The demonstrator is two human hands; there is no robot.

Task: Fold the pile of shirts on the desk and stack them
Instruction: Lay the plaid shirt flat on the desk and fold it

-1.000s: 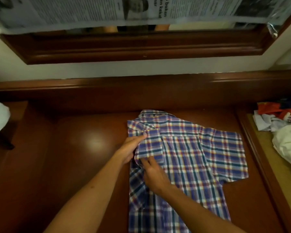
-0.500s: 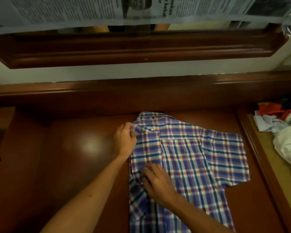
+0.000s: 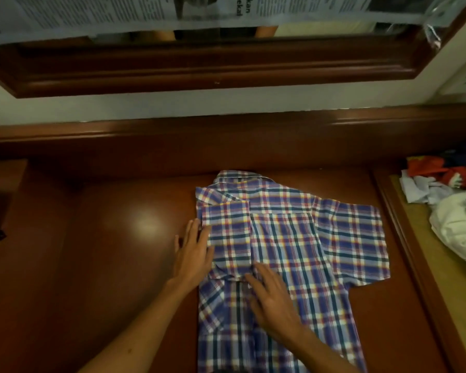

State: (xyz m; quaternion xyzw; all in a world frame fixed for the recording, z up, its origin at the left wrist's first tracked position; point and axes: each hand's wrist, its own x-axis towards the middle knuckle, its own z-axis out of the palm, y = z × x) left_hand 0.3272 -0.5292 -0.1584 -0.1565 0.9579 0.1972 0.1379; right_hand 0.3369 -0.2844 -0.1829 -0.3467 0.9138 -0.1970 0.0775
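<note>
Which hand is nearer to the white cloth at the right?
Right. The right hand lies on the plaid shirt, closer to the white cloth; the left hand is at the shirt's far edge.

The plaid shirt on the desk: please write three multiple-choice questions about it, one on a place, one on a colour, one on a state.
1. Where is the pile of clothes?
A. right of the plaid shirt
B. left of it
C. on top of it

2. Which main colour has the plaid shirt?
A. green
B. blue
C. black

3. How is the shirt's left sleeve?
A. spread out
B. folded in
C. rolled up

Answers:
1 A: the pile of clothes lies right of the plaid shirt.
2 B: blue checks dominate.
3 B: it lies folded in between the left hand and right hand.
</note>
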